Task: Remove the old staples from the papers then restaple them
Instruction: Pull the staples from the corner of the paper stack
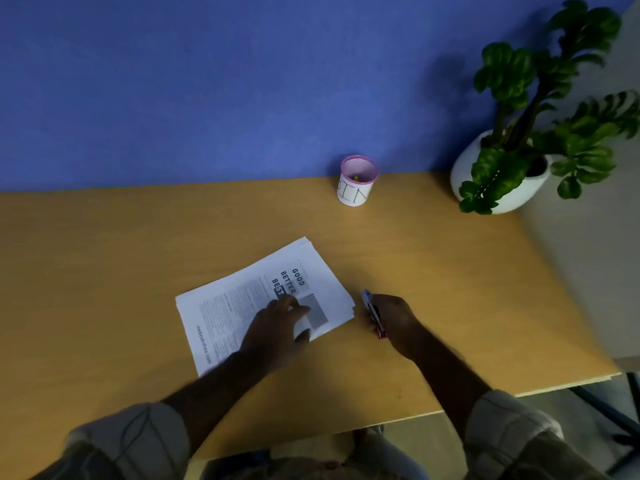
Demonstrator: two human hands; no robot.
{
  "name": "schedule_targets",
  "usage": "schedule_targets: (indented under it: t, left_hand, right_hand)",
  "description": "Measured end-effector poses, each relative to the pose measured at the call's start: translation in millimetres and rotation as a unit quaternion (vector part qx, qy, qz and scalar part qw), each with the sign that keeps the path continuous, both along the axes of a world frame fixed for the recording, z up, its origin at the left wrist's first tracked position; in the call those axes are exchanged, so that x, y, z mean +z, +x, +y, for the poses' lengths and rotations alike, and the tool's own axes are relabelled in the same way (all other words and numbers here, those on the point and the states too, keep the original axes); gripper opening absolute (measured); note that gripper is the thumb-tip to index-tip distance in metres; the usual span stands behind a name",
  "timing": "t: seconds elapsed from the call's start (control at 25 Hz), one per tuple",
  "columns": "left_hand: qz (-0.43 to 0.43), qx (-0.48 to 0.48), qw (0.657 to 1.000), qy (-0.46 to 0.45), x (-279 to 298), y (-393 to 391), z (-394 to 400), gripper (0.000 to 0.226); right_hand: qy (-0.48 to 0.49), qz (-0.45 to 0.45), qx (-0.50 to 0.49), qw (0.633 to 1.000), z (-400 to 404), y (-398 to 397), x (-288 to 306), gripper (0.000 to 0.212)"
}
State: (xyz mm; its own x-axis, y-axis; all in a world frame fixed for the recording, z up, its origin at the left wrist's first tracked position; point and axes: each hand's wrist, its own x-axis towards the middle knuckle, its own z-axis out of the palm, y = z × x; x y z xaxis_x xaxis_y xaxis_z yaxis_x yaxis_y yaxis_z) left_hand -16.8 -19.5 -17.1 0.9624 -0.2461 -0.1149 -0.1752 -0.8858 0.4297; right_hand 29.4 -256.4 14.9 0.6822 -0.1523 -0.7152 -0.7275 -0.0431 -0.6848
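Observation:
A stack of printed white papers (242, 299) lies askew on the wooden table (104, 271), its top sheet headed "GOOD BETTER BEST". My left hand (277, 323) rests flat on the stack's near right part, fingers spread, pressing it down. Just right of the stack's right corner, my right hand (394, 323) is closed around a slim stapler (372, 311) with a blue-grey tip and a pink rear end. The stapler's tip sits close to the paper's corner without touching it. No staple is discernible on the papers.
A small white cup with a pink rim marked "BIN" (356, 181) stands at the table's far edge against the blue wall. A potted green plant in a white pot (502, 178) occupies the far right corner. The table's right edge (568, 296) runs diagonally.

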Motion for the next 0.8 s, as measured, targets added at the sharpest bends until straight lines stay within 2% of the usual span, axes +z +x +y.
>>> schedule_targets:
  t: [0.2, 0.32, 0.4, 0.48, 0.64, 0.8]
  left_hand:
    - [-0.046, -0.069, 0.997, -0.007, -10.5, 27.2, -24.4, 0.038]
    - [-0.035, -0.139, 0.989, 0.044, -22.7, 45.4, -39.2, 0.045]
    - [-0.026, -0.135, 0.989, 0.055, -28.9, 56.3, -47.8, 0.047]
    - [-0.021, -0.097, 0.993, 0.060, -31.1, 64.9, -58.5, 0.046]
    - [-0.055, -0.038, 0.993, 0.094, -27.9, 79.8, -80.0, 0.051]
    - [-0.068, -0.029, 0.995, 0.064, -32.8, 80.4, -83.2, 0.054]
  right_hand:
    - [0.053, 0.011, -0.022, 0.998, -14.5, -14.2, -1.5, 0.024]
    - [0.081, -0.013, 0.032, 0.996, -31.5, -8.0, -0.4, 0.014]
    - [0.074, -0.044, 0.061, 0.994, -42.0, 1.1, 1.0, 0.013]
    - [0.040, -0.074, 0.064, 0.994, -46.5, 11.5, -1.5, 0.021]
    - [-0.073, -0.120, 0.116, 0.983, -47.2, 21.9, -9.4, 0.011]
    - [-0.217, -0.213, 0.220, 0.927, -41.7, 21.8, -15.7, 0.012]
